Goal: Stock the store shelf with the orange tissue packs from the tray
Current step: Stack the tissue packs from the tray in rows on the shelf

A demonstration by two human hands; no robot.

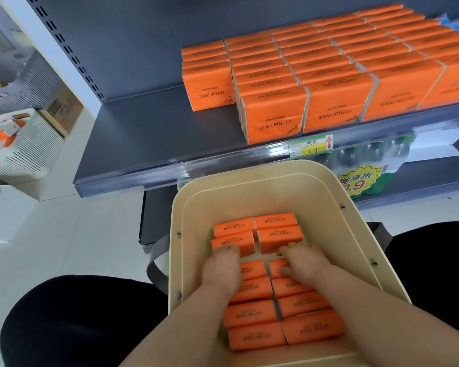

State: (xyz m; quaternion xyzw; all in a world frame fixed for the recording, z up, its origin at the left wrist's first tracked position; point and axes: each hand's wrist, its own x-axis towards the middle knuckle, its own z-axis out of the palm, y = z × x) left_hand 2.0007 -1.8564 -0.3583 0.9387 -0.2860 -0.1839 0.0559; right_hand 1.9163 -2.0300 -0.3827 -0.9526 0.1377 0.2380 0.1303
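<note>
Head view: both forearms reach into the tray point(249, 186).
Left hand point(223, 268): fingers curled over a tissue pack point(252, 270), left column.
Right hand point(304, 263): fingers and thumb curled round another pack point(275, 266).
Shelf point(143, 133): shelf packs point(337, 102) stand in rows at its right.

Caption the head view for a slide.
Left hand and right hand touch orange tissue packs in the tray below the shelf.

The orange tissue packs point(252, 315) are lying flat in two columns inside the cream tray point(263, 192); more are standing in rows on the dark grey shelf point(143, 133).
</note>
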